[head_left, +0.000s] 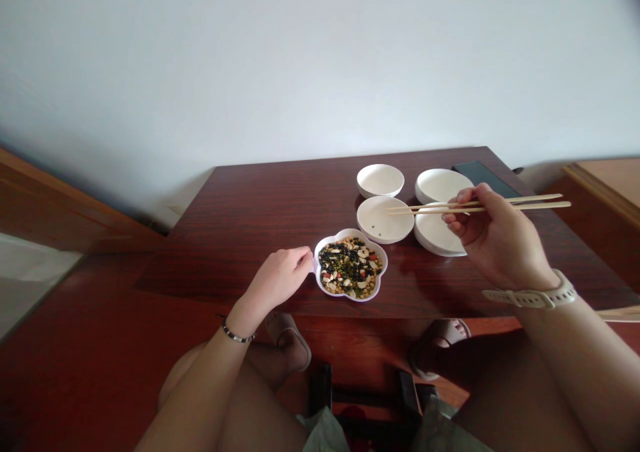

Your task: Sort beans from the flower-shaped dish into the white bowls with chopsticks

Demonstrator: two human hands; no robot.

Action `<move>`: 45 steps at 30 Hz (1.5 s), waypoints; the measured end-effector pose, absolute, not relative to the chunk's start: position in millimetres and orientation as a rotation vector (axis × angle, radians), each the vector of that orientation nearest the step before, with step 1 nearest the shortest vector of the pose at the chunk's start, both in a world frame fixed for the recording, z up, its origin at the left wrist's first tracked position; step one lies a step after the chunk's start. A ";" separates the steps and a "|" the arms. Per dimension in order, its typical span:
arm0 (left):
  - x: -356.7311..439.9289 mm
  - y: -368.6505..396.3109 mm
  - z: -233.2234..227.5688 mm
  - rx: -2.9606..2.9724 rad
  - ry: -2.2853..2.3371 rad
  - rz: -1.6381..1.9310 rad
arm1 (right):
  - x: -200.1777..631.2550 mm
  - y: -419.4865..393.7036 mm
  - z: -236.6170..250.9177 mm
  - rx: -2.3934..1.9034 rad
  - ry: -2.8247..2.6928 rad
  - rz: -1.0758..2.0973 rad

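The left hand (283,275) grips the short handle (314,263) of a white flower-shaped dish (385,265), its fingers covering most of that handle. The dish sits just in from the near edge of the table (270,205), around the middle of that side, and carries mixed beans and nuts (350,265): black, green and yellow, with pale and reddish pieces too jumbled to count.

The right hand (495,239) is closed around a pair of chopsticks (545,206), some fingers hidden behind the palm. Their tips reach over the front left bowl (385,229); whether they touch it or hold anything cannot be made out. Two tiny dark specks (376,230) lie in that bowl, too small to identify surely.

Behind it, towards the far edge, stands the back left bowl (380,180). The front right bowl (435,235) and back right bowl (443,184) are both partly covered by the right hand and chopsticks, so their insides show incompletely. Near the far right corner lies a dark flat object (485,177), partly blocked from sight.
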State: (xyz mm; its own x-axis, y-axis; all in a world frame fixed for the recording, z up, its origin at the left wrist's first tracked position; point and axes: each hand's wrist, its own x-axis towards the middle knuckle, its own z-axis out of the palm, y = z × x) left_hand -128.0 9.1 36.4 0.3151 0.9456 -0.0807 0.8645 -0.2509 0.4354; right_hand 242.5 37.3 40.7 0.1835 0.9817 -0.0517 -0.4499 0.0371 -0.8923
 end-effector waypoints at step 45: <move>-104.8 19.7 43.6 2.185 1.633 0.259 | 197.4 3.0 40.8 -1.111 -1.369 1.350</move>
